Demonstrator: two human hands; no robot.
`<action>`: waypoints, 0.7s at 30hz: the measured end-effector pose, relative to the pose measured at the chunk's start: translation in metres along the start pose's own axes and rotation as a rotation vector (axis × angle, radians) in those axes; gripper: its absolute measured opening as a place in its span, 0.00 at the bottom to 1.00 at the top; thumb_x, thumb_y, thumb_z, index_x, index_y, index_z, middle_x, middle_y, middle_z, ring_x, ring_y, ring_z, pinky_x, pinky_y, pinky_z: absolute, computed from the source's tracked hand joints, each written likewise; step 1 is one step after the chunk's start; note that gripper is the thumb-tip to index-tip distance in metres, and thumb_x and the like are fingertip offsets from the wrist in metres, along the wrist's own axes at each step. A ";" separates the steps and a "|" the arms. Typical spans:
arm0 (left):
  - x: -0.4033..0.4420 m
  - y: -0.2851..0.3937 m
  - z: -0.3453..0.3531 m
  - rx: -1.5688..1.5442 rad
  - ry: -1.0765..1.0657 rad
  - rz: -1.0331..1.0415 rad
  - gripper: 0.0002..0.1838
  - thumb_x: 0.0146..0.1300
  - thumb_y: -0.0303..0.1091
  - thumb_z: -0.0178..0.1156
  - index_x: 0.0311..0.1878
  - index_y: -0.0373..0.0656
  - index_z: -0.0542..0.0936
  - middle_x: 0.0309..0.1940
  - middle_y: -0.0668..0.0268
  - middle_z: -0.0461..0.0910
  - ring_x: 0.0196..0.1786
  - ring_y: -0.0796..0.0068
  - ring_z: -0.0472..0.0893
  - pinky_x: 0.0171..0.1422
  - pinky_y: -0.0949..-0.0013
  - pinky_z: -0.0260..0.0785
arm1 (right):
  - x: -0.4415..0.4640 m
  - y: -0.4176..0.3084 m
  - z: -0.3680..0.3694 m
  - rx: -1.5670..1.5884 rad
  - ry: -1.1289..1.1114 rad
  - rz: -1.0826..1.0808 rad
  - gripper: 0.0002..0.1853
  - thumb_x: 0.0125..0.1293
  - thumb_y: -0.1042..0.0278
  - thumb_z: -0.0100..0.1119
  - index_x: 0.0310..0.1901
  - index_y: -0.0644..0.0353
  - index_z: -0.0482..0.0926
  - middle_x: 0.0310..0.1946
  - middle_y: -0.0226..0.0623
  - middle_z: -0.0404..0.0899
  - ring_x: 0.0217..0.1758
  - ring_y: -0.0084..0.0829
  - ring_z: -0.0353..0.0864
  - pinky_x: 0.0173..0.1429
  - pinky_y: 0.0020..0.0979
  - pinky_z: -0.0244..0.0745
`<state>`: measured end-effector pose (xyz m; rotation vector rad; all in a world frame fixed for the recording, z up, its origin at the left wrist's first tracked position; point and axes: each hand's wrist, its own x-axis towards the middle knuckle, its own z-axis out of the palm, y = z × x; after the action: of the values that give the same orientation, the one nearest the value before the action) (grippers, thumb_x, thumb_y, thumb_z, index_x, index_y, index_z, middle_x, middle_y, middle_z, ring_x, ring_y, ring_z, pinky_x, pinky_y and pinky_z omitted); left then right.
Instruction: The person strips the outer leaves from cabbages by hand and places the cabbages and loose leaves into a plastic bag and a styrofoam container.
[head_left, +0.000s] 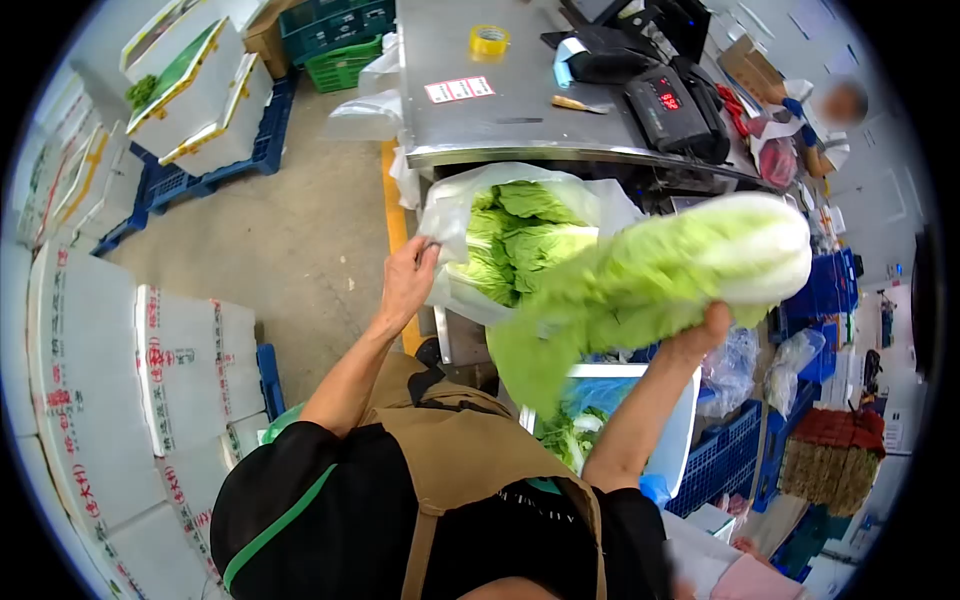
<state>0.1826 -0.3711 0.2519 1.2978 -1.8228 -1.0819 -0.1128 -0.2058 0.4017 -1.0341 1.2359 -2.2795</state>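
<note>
My left hand (410, 278) pinches the left rim of a clear plastic bag (450, 215), which stands open below the steel table's edge. Several heads of leafy lettuce (520, 235) lie inside the bag. To the right of the bag, my right hand (705, 335) holds up a large head of Chinese cabbage (660, 255) from underneath, its white base to the right and its leaves hanging down at the left. Part of this hand is hidden behind the cabbage. Under it is a white foam box (683, 430) with loose green leaves (570, 435) in it.
The steel table (440, 125) carries yellow tape (489, 40), a label strip (459, 89), a knife (580, 104) and a scale (665, 100). White boxes (185, 350) are stacked at left. A co-worker (830, 150) is at upper right. Blue pallets (730, 445) stand at right.
</note>
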 end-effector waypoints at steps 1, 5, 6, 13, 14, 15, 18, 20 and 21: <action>0.004 0.003 -0.003 -0.257 0.004 -0.045 0.13 0.65 0.31 0.57 0.50 0.36 0.77 0.33 0.62 0.82 0.38 0.67 0.82 0.46 0.64 0.74 | 0.015 0.007 0.010 -0.196 -0.108 -0.090 0.38 0.55 0.57 0.65 0.64 0.68 0.64 0.54 0.51 0.75 0.52 0.46 0.79 0.56 0.45 0.78; 0.014 0.024 -0.023 -1.179 0.004 -0.246 0.11 0.70 0.30 0.53 0.50 0.36 0.77 0.40 0.69 0.81 0.42 0.80 0.79 0.52 0.74 0.71 | 0.036 0.026 0.099 -0.929 -0.567 -0.487 0.41 0.46 0.64 0.73 0.63 0.62 0.66 0.56 0.57 0.72 0.59 0.51 0.74 0.61 0.48 0.72; 0.016 0.018 -0.029 -1.241 -0.013 -0.240 0.12 0.69 0.30 0.53 0.53 0.35 0.76 0.46 0.67 0.80 0.48 0.78 0.78 0.58 0.72 0.69 | 0.033 0.044 0.111 -1.147 -0.753 -0.488 0.43 0.46 0.64 0.74 0.65 0.57 0.64 0.56 0.57 0.71 0.59 0.51 0.73 0.61 0.49 0.70; 0.008 0.008 -0.045 -1.207 -0.178 -0.255 0.17 0.68 0.30 0.54 0.57 0.33 0.74 0.51 0.63 0.79 0.53 0.75 0.77 0.62 0.69 0.67 | -0.025 0.215 0.152 -1.748 -1.843 0.043 0.50 0.43 0.72 0.71 0.70 0.42 0.58 0.51 0.51 0.71 0.56 0.43 0.71 0.57 0.47 0.66; 0.008 0.006 -0.045 -1.193 -0.215 -0.260 0.17 0.67 0.30 0.54 0.57 0.33 0.74 0.51 0.64 0.79 0.52 0.75 0.77 0.61 0.70 0.67 | -0.036 0.234 0.149 -1.701 -1.797 -0.046 0.48 0.44 0.69 0.72 0.69 0.42 0.59 0.51 0.52 0.71 0.56 0.45 0.71 0.58 0.51 0.65; 0.007 0.002 -0.046 -1.180 -0.250 -0.268 0.17 0.67 0.30 0.54 0.57 0.33 0.74 0.51 0.64 0.80 0.52 0.76 0.77 0.61 0.70 0.66 | -0.050 0.260 0.139 -1.652 -1.751 -0.131 0.46 0.45 0.66 0.72 0.68 0.42 0.60 0.51 0.52 0.71 0.56 0.48 0.72 0.60 0.55 0.64; 0.006 0.002 -0.050 -1.128 -0.312 -0.282 0.17 0.66 0.31 0.56 0.56 0.34 0.75 0.49 0.64 0.80 0.50 0.76 0.78 0.60 0.70 0.66 | -0.074 0.329 0.118 -1.625 -1.538 -0.160 0.43 0.44 0.61 0.73 0.65 0.43 0.65 0.54 0.52 0.70 0.61 0.50 0.68 0.64 0.58 0.60; 0.007 0.006 -0.053 -1.107 -0.305 -0.277 0.17 0.66 0.31 0.56 0.55 0.34 0.76 0.48 0.64 0.81 0.50 0.76 0.78 0.59 0.70 0.66 | -0.066 0.328 0.121 -1.607 -1.549 -0.013 0.41 0.44 0.60 0.73 0.64 0.43 0.67 0.56 0.51 0.69 0.64 0.51 0.64 0.67 0.61 0.55; 0.010 0.008 -0.056 -1.103 -0.289 -0.267 0.17 0.66 0.31 0.56 0.55 0.34 0.76 0.47 0.64 0.81 0.50 0.76 0.78 0.59 0.70 0.66 | -0.059 0.327 0.125 -1.595 -1.546 0.055 0.40 0.45 0.60 0.72 0.63 0.43 0.68 0.58 0.51 0.68 0.66 0.52 0.63 0.69 0.62 0.52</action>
<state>0.2239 -0.3931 0.2845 0.7037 -0.8833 -2.0768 0.0064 -0.4250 0.1499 -2.2212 1.7708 0.4493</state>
